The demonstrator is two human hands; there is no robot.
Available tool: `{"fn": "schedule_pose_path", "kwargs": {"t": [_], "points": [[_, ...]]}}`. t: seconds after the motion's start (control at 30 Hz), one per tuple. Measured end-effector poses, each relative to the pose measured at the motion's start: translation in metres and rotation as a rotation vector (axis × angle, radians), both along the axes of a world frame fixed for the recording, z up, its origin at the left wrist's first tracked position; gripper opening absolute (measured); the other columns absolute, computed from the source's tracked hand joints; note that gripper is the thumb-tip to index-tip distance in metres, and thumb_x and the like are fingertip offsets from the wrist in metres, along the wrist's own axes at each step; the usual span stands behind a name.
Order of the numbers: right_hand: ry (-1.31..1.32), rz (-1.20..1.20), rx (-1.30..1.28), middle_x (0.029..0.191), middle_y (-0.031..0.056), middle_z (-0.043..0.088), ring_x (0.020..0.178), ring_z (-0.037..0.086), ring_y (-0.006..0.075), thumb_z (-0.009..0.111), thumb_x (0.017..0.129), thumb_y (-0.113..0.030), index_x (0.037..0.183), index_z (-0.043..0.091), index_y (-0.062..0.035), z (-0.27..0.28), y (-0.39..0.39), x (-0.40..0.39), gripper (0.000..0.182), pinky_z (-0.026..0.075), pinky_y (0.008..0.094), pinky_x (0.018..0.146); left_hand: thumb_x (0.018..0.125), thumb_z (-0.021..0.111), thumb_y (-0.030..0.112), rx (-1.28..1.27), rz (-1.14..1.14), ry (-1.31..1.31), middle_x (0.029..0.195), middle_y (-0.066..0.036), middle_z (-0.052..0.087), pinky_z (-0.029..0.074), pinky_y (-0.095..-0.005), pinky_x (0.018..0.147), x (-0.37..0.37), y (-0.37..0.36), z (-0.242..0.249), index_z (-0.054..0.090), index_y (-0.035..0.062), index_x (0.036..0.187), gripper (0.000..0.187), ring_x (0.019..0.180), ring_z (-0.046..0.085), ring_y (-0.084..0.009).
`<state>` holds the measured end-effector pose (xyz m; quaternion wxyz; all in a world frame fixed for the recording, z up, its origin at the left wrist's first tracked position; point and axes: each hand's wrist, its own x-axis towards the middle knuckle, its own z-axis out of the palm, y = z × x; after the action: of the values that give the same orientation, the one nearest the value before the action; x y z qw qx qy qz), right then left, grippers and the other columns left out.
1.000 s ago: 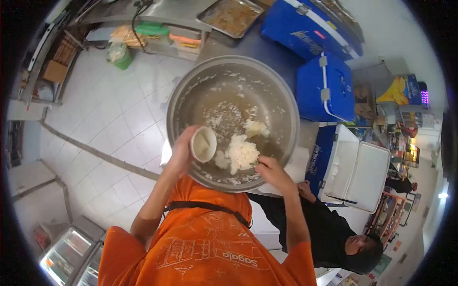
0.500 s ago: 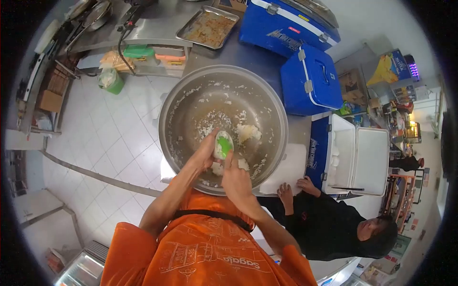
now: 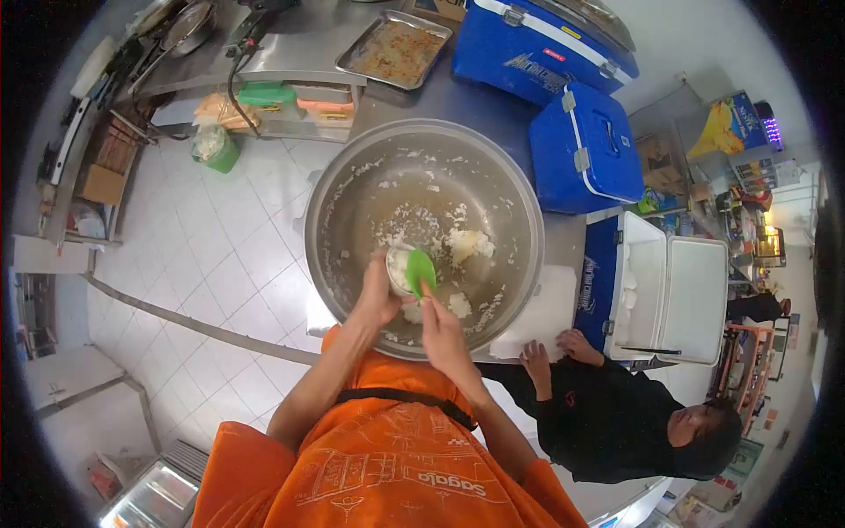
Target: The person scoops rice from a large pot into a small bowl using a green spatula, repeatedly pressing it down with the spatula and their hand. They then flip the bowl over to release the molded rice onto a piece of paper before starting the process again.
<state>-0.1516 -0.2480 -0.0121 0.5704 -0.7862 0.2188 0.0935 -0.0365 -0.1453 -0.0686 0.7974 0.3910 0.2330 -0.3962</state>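
Over a large metal pot (image 3: pixel 519 194), my left hand (image 3: pixel 377 292) is closed around a small bowl (image 3: pixel 393 280) with white rice in it. My right hand (image 3: pixel 442 333) grips a green rice paddle (image 3: pixel 420 271), its blade at the bowl's right rim. Inside the pot lies a clump of rice (image 3: pixel 469 245), and loose grains stick to the wall and bottom. Smaller clumps (image 3: pixel 459 305) sit close to my right hand.
Right of the pot, a co-worker's hands (image 3: pixel 535 359) rest by a white sheet (image 3: pixel 537 317). Blue coolers (image 3: pixel 585 145) stand beyond, near an open cooler (image 3: pixel 642 282). A metal tray (image 3: pixel 396 50) of brownish food sits at the back. A green bin (image 3: pixel 216 150) is on the tiled floor.
The paddle has shifted from over the middle of the bowl to its right rim, and its blade is turned. My left hand has moved slightly left within the pot.
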Motion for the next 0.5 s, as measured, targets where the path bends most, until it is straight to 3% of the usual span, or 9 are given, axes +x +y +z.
{"fn": "schedule_pose_path", "kwargs": {"t": [0.07, 0.17, 0.3, 0.37, 0.4, 0.47, 0.5], "points": [[-0.047, 0.046, -0.138, 0.095, 0.0323, 0.062, 0.093, 0.060, 0.0500, 0.037, 0.102, -0.032, 0.142, 0.043, -0.0095, -0.004, 0.005, 0.001, 0.046, 0.048, 0.0486, 0.078, 0.097, 0.035, 0.030, 0.086, 0.046, -0.028, 0.094, -0.011, 0.065, 0.054, -0.0366, 0.066, 0.001, -0.006, 0.005, 0.059, 0.0060, 0.107, 0.035, 0.085, 0.063, -0.0221], [-0.007, 0.083, -0.124, 0.093, 0.0345, 0.059, 0.094, 0.058, 0.0495, 0.038, 0.102, -0.030, 0.141, 0.044, -0.0062, 0.005, 0.007, 0.004, 0.045, 0.047, 0.0457, 0.077, 0.097, 0.036, 0.024, 0.124, -0.002, -0.091, 0.096, -0.012, 0.064, 0.054, -0.0363, 0.074, 0.002, -0.008, 0.013, 0.059, 0.0026, 0.104, 0.033, 0.086, 0.063, -0.0226], [0.025, 0.160, -0.253, 0.087, 0.0329, 0.061, 0.085, 0.063, 0.0454, 0.040, 0.102, -0.031, 0.139, 0.044, -0.0020, -0.011, 0.011, 0.005, 0.047, 0.048, 0.0453, 0.075, 0.092, 0.045, 0.024, 0.248, -0.134, -0.350, 0.093, -0.012, 0.064, 0.055, -0.0355, 0.064, 0.003, -0.005, 0.010, 0.060, 0.0027, 0.104, 0.028, 0.080, 0.063, -0.0212], [-0.083, 0.217, -0.106, 0.078, 0.0288, 0.061, 0.068, 0.062, 0.0379, 0.040, 0.102, -0.034, 0.128, 0.052, 0.0005, -0.009, -0.002, -0.004, 0.045, 0.049, 0.0444, 0.066, 0.093, 0.044, 0.025, 0.133, -0.173, -0.277, 0.093, -0.012, 0.064, 0.055, -0.0352, 0.064, 0.004, 0.006, 0.005, 0.060, 0.0031, 0.107, 0.030, 0.081, 0.063, -0.0208], [-0.082, 0.216, -0.105, 0.078, 0.0288, 0.061, 0.068, 0.062, 0.0379, 0.040, 0.102, -0.034, 0.128, 0.052, 0.0005, 0.000, -0.019, -0.006, 0.045, 0.049, 0.0444, 0.066, 0.093, 0.044, 0.025, 0.134, -0.174, -0.276, 0.093, -0.012, 0.064, 0.055, -0.0352, 0.064, 0.002, 0.009, 0.006, 0.060, 0.0031, 0.107, 0.030, 0.081, 0.063, -0.0208], [0.437, -0.040, 0.464, 0.070, 0.0231, 0.059, 0.062, 0.059, 0.0283, 0.041, 0.102, -0.034, 0.126, 0.055, 0.0000, 0.037, -0.051, 0.010, 0.044, 0.048, 0.0402, 0.064, 0.094, 0.042, 0.026, 0.152, -0.152, -0.166, 0.092, -0.011, 0.064, 0.055, -0.0352, 0.064, 0.006, 0.015, 0.025, 0.059, 0.0041, 0.104, 0.029, 0.082, 0.063, -0.0204], [0.444, -0.042, 0.469, 0.070, 0.0231, 0.059, 0.062, 0.059, 0.0283, 0.041, 0.102, -0.034, 0.126, 0.055, 0.0000, 0.027, -0.048, 0.011, 0.044, 0.048, 0.0402, 0.064, 0.094, 0.042, 0.026, 0.156, -0.155, -0.158, 0.092, -0.011, 0.064, 0.055, -0.0352, 0.064, 0.004, 0.015, 0.032, 0.059, 0.0041, 0.104, 0.029, 0.082, 0.063, -0.0204]]}}
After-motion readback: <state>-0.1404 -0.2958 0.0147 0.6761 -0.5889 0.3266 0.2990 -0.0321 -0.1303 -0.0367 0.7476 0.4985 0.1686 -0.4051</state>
